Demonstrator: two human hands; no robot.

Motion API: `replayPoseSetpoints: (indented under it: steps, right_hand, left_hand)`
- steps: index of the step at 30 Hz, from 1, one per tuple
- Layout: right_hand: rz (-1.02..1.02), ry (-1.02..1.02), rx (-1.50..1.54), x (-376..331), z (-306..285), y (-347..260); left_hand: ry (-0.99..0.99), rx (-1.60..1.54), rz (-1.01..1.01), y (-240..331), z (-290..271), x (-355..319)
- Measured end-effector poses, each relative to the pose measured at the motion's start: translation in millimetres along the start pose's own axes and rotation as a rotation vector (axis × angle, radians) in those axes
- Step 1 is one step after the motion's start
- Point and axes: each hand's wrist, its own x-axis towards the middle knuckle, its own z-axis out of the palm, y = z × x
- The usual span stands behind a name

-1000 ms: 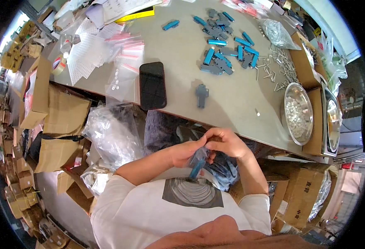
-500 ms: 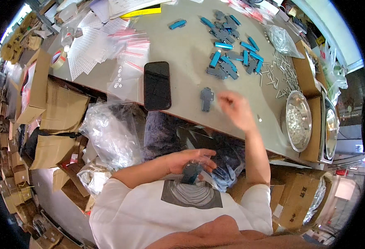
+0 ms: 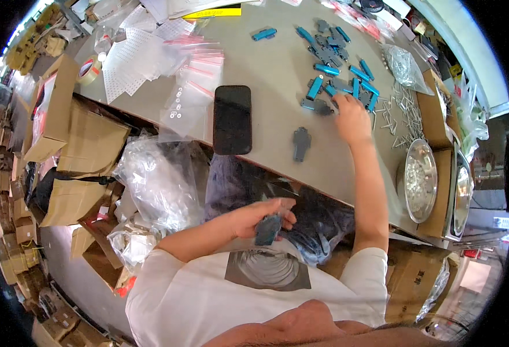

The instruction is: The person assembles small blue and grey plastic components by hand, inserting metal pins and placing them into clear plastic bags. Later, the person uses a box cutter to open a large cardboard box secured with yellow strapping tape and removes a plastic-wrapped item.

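My left hand (image 3: 264, 215) is in front of my shirt, below the table edge. Its fingers are closed round a dark blue-grey part (image 3: 267, 230), partly hidden by the hand. Stretched over the table, my right hand (image 3: 352, 118) has its bent fingertips on a blue-and-grey part (image 3: 330, 90) at the near side of a pile. That pile holds several flat dark grey parts (image 3: 328, 55) with shiny blue strips. A single dark grey part (image 3: 301, 144), cross-shaped in outline, lies alone between the pile and the near edge.
A black phone (image 3: 233, 120) lies left of the lone part, beside small plastic bags (image 3: 199, 75) and white rings (image 3: 178, 103). Loose metal pins (image 3: 406, 115) and a steel bowl (image 3: 419, 180) of white pieces are on the right. Cartons (image 3: 49, 121) stand left.
My right hand has moved away from the lone part, up to the pile. My left hand stays low with its part. The view has shifted slightly.
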Motion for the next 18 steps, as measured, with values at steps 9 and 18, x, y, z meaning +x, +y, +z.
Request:
replayPoseSetpoints:
  steps: [9, 18]
  right_hand:
    - [0.111, -0.250, 1.408, -100.2, -50.3, -27.6]
    - [0.282, -0.613, 2.106, -151.7, -10.0, -45.6]
  left_hand:
    - [-0.106, 0.005, -0.007, 24.0, 26.0, 16.5]
    - [-0.091, -0.018, -0.121, 4.6, 38.9, 19.2]
